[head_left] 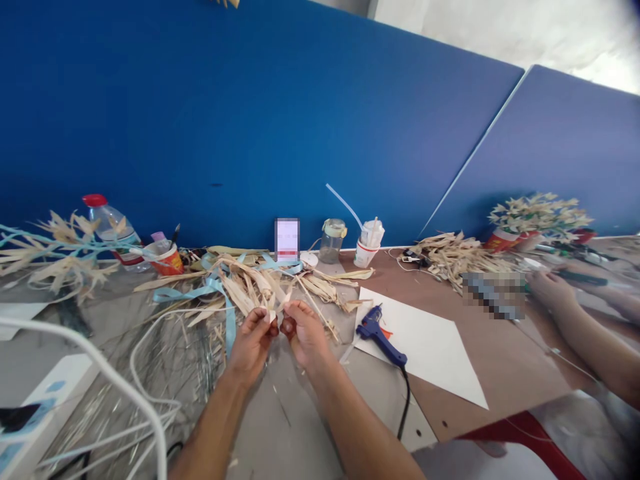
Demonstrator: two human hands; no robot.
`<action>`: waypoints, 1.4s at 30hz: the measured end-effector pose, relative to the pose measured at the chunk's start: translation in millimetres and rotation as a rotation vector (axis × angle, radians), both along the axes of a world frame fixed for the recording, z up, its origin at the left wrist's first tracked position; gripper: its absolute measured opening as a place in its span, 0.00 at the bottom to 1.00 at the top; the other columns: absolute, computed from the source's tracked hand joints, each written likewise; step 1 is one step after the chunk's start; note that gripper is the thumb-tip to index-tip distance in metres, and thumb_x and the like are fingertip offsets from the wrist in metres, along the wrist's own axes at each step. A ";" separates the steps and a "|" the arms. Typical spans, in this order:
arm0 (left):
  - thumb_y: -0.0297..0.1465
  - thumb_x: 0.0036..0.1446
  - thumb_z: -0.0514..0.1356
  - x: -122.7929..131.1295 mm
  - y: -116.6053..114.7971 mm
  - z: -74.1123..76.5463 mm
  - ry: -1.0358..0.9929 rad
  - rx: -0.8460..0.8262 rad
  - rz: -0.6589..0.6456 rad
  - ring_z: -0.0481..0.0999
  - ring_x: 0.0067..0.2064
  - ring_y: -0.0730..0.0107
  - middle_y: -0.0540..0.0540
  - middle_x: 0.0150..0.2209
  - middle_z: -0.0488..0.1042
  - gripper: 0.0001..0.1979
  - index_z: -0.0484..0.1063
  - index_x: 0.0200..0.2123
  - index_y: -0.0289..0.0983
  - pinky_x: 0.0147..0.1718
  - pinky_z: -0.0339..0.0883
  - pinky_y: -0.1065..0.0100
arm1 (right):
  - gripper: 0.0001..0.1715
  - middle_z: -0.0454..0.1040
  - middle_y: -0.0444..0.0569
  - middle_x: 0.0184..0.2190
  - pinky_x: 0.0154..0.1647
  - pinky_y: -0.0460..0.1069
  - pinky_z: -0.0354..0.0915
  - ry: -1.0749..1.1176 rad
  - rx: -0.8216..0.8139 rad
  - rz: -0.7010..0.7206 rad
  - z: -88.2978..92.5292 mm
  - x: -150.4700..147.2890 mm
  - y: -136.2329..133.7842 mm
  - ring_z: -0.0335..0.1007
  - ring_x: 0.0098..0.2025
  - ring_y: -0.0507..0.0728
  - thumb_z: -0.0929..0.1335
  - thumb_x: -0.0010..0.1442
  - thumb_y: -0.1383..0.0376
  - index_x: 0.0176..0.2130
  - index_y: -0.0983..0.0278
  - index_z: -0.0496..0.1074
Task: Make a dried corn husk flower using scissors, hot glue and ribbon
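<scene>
Side by side above the near middle of the table, both my hands are pinched. Between the thumb and fingers of my left hand (254, 339) is a small pale piece of dried husk (272, 316). My right hand (303, 331) pinches a pale husk strip (287, 297) whose tip sticks up past the fingers. Whether the two bits join is too small to tell. Just beyond my fingers lies a heap of dried corn husks (245, 288), with light blue ribbon (193, 291) running through it.
On the right, a blue glue gun (383, 339) rests on white paper (440, 357). Behind stand a phone (287, 239), a jar (331, 243) and cups (367, 255). Loose wires and a power strip (65, 380) lie left. Another person's hand (553, 290) works at far right.
</scene>
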State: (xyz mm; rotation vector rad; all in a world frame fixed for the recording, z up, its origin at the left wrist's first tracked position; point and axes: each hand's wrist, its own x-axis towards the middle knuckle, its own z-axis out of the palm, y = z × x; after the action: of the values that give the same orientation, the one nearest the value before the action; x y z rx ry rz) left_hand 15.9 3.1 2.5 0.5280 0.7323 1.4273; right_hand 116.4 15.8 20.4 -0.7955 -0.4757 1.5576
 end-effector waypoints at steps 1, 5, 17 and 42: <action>0.25 0.39 0.71 -0.2 0.1 0.3 -0.013 -0.006 -0.002 0.69 0.26 0.76 0.51 0.24 0.73 0.12 0.72 0.28 0.36 0.27 0.64 0.75 | 0.12 0.60 0.35 0.12 0.19 0.44 0.50 -0.005 0.008 -0.001 0.7 0.0 -0.4 0.52 0.15 0.46 0.73 0.40 0.64 0.23 0.64 0.67; 0.25 0.40 0.69 -2.4 2.5 0.4 -0.118 -0.043 0.010 0.68 0.26 0.76 0.50 0.25 0.72 0.08 0.73 0.27 0.34 0.27 0.65 0.75 | 0.10 0.60 0.35 0.13 0.19 0.44 0.49 -0.009 0.009 0.001 4.1 0.6 -1.5 0.52 0.16 0.46 0.73 0.39 0.65 0.22 0.64 0.67; 0.29 0.46 0.69 -5.9 3.5 -1.2 -0.117 -0.039 -0.065 0.67 0.25 0.77 0.51 0.21 0.67 0.08 0.77 0.31 0.31 0.27 0.66 0.75 | 0.10 0.61 0.35 0.13 0.19 0.44 0.49 -0.013 0.012 0.014 1.5 1.8 -1.2 0.53 0.16 0.46 0.73 0.39 0.65 0.22 0.64 0.68; 0.26 0.47 0.66 -6.5 1.6 2.7 -0.241 -0.053 -0.110 0.60 0.22 0.79 0.54 0.19 0.60 0.09 0.76 0.34 0.29 0.24 0.62 0.75 | 0.10 0.60 0.35 0.12 0.19 0.44 0.48 -0.024 0.028 -0.001 4.2 2.1 -1.8 0.51 0.16 0.45 0.73 0.40 0.65 0.22 0.64 0.68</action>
State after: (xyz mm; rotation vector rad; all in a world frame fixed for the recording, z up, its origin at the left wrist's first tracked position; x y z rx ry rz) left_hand 9.4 4.7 5.2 0.3424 0.5386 1.3374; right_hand 118.5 14.0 24.6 -0.7934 -0.5137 1.5386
